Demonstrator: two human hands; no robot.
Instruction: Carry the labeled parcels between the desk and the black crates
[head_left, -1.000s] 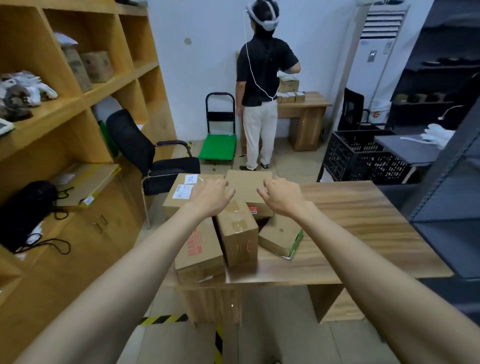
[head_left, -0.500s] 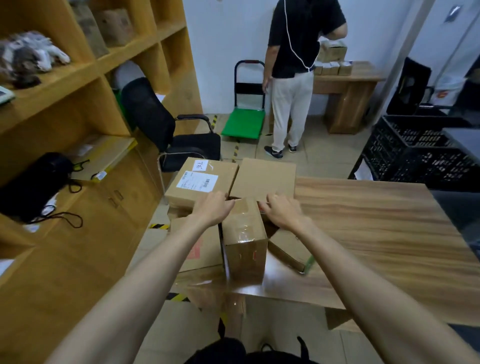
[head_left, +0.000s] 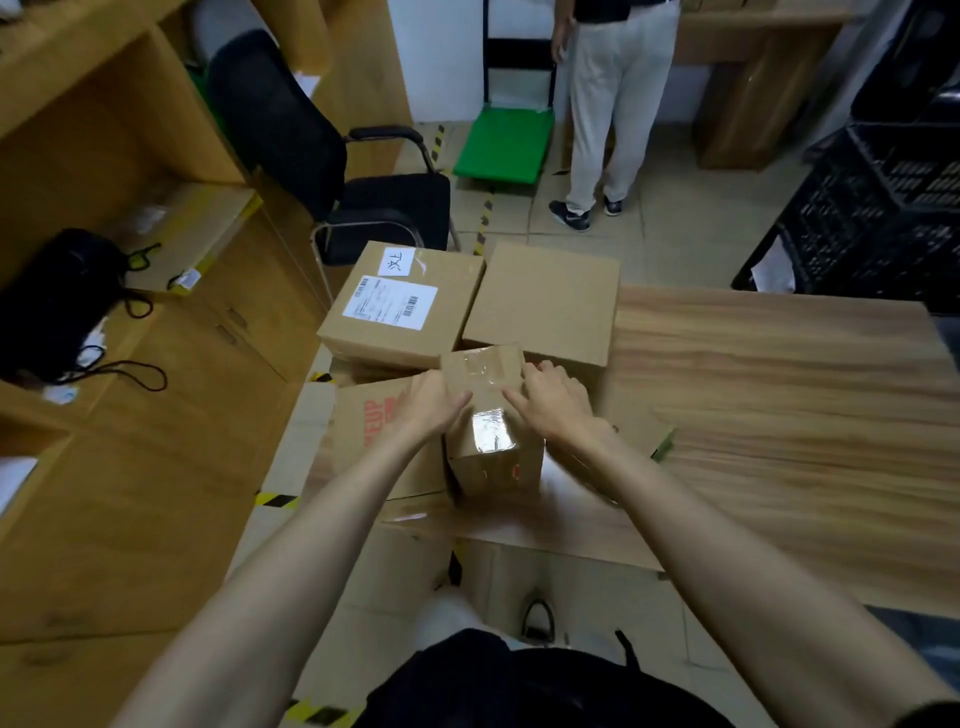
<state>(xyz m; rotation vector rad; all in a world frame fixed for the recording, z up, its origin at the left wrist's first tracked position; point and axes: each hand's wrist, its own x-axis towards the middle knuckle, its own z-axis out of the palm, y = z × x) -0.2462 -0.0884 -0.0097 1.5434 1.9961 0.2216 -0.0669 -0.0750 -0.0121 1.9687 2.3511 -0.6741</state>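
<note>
Several cardboard parcels crowd the left end of the wooden desk (head_left: 779, 384). A small taped box (head_left: 488, 410) stands in the middle of them. My left hand (head_left: 428, 402) lies against its left side and my right hand (head_left: 553, 400) against its right side, fingers fairly straight over the top edges. Behind it sit a box with a white shipping label (head_left: 397, 304) and a plain box (head_left: 545, 301). A flat box with red print (head_left: 363, 431) lies to the left. Black crates (head_left: 883, 208) stand at the far right.
A wooden shelf unit (head_left: 104, 156) runs along the left with a black bag (head_left: 57, 301) on it. A black office chair (head_left: 332, 171) stands beyond the desk. A person (head_left: 608, 104) stands by a green hand cart (head_left: 501, 140) and a second desk (head_left: 753, 78).
The view has tilted down and moved closer to the desk. Both hands have slid nearer along the small taped box and now flank its sides.
</note>
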